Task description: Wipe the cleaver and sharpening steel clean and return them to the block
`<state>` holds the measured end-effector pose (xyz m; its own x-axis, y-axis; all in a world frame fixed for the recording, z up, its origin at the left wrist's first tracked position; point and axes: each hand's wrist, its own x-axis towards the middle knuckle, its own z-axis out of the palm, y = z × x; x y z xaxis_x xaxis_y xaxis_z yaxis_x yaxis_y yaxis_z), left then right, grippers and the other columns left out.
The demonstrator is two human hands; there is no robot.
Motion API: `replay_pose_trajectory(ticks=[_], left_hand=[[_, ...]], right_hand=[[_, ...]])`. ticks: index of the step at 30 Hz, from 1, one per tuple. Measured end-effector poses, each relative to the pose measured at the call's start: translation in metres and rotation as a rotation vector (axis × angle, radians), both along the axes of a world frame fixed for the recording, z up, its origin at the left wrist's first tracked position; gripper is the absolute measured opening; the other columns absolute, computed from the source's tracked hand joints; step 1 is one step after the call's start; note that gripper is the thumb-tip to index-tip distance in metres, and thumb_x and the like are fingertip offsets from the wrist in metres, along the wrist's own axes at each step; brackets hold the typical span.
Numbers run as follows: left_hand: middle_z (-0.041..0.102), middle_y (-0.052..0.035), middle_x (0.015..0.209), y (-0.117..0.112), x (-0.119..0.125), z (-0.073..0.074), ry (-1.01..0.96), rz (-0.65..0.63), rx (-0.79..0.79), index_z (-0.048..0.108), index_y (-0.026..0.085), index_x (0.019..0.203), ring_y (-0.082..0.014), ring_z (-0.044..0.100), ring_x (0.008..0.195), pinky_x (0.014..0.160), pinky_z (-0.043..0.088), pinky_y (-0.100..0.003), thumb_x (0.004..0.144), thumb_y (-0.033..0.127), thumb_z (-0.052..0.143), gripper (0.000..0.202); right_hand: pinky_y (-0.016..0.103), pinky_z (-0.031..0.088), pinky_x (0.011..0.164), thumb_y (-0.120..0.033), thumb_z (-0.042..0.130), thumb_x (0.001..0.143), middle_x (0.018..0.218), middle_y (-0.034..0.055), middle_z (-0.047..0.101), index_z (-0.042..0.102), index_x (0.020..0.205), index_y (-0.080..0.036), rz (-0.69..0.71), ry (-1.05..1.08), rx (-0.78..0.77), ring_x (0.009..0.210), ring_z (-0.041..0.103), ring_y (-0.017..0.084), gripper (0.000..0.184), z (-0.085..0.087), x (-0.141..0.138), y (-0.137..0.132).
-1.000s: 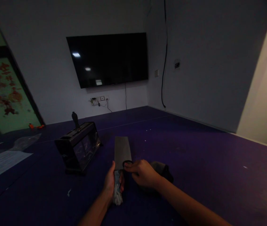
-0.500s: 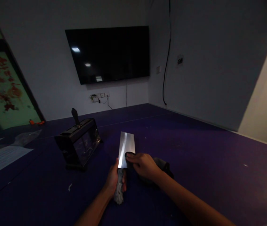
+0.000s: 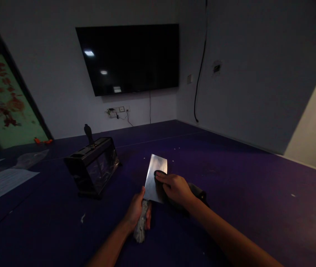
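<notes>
My left hand [image 3: 137, 211] is wrapped round the handle of a cleaver [image 3: 153, 165], whose handle looks grey and wrapped. The broad steel blade points away from me, face up and slightly tilted to the right. The fingers of my right hand [image 3: 176, 189] press a dark cloth [image 3: 160, 172] flat on the right part of the blade. Behind my right wrist shows a dark, soft-looking bulk [image 3: 199, 193]; whether it belongs to the same cloth I cannot tell. To the left stands a black knife block [image 3: 91, 163] with clear sides and one black-handled knife [image 3: 88, 134] upright in it.
All this is on a purple-blue table [image 3: 238, 193] with small white scraps on it. At the left lie a printed sheet [image 3: 6, 183], a clear plastic bag [image 3: 32, 158] and an orange item [image 3: 43, 141]. A television [image 3: 130, 59] hangs on the far wall.
The cleaver's blade has swung a little to the right. My right hand, with the cloth, has slid up the blade towards its far end. My left hand keeps its grip.
</notes>
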<state>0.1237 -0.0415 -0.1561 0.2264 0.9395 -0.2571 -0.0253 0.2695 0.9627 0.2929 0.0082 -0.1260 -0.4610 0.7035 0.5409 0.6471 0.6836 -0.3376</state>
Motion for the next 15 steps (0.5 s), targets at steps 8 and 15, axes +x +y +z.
replay_pose_trajectory(ticks=[8, 15], left_hand=[[0.039, -0.0035, 0.025, 0.001, -0.002, 0.001, 0.04, -0.155, -0.003, 0.038, 0.016, 0.033, -0.0118, 0.041, 0.023, 0.026, 0.023, -0.02, 0.066, 0.076, 0.018, 0.072], [0.04, -0.0041, 0.026, 0.0, -0.003, 0.004, 0.081, -0.213, 0.029, 0.039, 0.016, 0.033, -0.0128, 0.042, 0.023, 0.026, 0.026, -0.021, 0.066, 0.076, 0.018, 0.071]], right_hand=[[0.028, 0.043, 0.088, -0.01, 0.04, 0.073, 0.119, -0.0036, 0.052, 0.057, 0.111, -0.025, -0.127, 0.004, 0.024, 0.103, 0.054, 0.014, 0.045, 0.004, 0.01, 0.009], [0.028, 0.04, 0.092, -0.01, 0.038, 0.074, 0.124, -0.0046, 0.048, 0.052, 0.116, -0.025, -0.225, 0.034, 0.05, 0.108, 0.051, 0.014, 0.047, 0.002, 0.02, 0.019]])
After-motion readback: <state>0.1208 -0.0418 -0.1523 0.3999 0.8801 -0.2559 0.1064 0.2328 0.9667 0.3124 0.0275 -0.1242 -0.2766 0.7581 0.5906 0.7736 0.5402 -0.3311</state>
